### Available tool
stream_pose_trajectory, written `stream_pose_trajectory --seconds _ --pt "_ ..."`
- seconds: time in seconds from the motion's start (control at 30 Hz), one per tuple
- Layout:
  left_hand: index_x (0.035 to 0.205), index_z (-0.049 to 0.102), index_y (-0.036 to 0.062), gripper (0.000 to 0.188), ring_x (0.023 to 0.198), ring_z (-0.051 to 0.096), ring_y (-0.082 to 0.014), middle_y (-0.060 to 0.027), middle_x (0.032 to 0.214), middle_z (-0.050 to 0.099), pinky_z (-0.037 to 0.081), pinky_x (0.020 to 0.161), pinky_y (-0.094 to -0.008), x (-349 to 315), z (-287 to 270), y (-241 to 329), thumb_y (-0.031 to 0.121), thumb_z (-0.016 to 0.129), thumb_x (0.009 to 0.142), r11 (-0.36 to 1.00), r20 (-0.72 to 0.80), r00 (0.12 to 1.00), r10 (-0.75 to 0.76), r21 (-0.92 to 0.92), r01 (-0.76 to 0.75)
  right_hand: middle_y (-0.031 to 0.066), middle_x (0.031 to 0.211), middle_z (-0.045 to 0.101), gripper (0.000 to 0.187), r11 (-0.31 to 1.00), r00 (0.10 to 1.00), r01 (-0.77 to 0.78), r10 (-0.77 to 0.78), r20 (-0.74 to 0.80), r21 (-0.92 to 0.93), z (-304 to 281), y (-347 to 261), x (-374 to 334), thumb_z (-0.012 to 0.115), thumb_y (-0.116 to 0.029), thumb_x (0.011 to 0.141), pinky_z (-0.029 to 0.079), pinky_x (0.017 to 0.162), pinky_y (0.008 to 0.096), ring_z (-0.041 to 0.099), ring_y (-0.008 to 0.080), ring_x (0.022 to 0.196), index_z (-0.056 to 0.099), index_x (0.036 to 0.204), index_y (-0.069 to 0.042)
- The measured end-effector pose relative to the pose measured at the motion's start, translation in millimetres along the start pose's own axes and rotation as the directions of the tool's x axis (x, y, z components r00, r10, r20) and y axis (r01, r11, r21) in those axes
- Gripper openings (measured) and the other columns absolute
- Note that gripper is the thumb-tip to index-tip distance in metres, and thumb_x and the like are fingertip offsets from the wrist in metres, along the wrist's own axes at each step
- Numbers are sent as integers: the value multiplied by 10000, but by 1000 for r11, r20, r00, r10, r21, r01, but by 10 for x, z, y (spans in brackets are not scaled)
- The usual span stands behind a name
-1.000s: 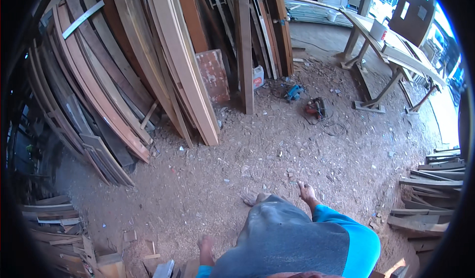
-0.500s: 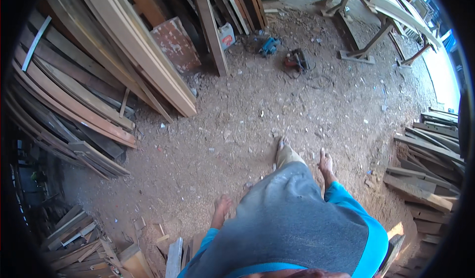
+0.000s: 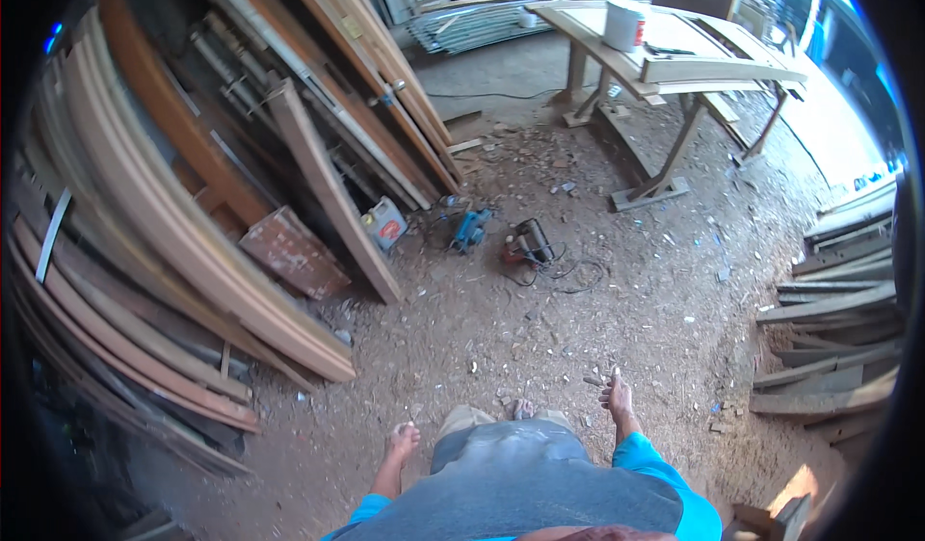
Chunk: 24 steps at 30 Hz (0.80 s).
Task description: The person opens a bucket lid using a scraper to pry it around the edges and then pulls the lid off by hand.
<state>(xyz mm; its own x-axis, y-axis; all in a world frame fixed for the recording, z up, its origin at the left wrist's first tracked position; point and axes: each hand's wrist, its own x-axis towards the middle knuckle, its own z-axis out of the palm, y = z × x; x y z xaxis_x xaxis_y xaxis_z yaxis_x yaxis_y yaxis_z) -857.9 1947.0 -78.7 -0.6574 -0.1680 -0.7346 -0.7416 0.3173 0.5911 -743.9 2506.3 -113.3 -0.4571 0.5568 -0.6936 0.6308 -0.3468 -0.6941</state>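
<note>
My left hand (image 3: 405,437) hangs at my left side above the floor, its fingers loosely bent and apart, with nothing seen in it. At my right side, my right hand (image 3: 618,399) is held out over the wood chips, thumb up and fingers spread. A small dark strip beside its fingers is too small to name. Neither hand touches anything I can see. Ahead on the floor lie a blue power tool (image 3: 469,230) and a red and black power tool (image 3: 529,242) with a coiled cord.
Long boards (image 3: 207,252) lean on the left, beside a white jug (image 3: 384,223). A wooden workbench (image 3: 665,74) at the far right carries a white bucket (image 3: 623,26). Stacked timber offcuts (image 3: 829,300) line the right. Chips and dust cover the floor (image 3: 655,281).
My view has tipped up and forward, bringing more of the workbench and far floor into sight. Both arms have swung, and one foot now shows only at its toes.
</note>
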Motion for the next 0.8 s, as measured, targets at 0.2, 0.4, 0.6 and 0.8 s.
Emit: stream_pose_trajectory --seconds 0.2,0.4,0.6,0.8 --pt "1190 587 -7 377 842 688 -202 -130 1005 702 581 694 -330 656 -14 576 335 537 1039 959 239 971 -30 280 -39 149 813 634 808 992 974 -55 79 -211 116 58 103 -108 437 -722 957 501 499 339 640 233 607 595 1132 51" --pt "1203 574 -18 399 805 682 -215 -137 999 698 577 650 -344 1366 -37 1388 344 533 1040 935 460 885 -73 340 -100 131 789 621 817 929 860 -142 286 -422 342 440 790 -685 434 -732 951 522 492 357 644 245 589 596 1125 50" --pt "1210 578 -16 419 804 693 -235 -152 1015 700 582 627 -353 2671 28 2379 363 542 1034 909 357 928 -109 414 -53 257 907 676 744 916 676 -277 400 -619 290 1423 895 -1463 404 -629 1006 559 686 430 714 337 728 633 1063 77" --pt "1188 605 -2 414 820 703 -240 -152 1023 704 582 616 -335 3199 386 3336 372 561 1017 817 390 917 -82 554 -163 222 1079 664 787 812 652 -212 532 -541 543 2110 1054 -2141 406 -663 993 572 668 382 710 294 823 579 1263 56"
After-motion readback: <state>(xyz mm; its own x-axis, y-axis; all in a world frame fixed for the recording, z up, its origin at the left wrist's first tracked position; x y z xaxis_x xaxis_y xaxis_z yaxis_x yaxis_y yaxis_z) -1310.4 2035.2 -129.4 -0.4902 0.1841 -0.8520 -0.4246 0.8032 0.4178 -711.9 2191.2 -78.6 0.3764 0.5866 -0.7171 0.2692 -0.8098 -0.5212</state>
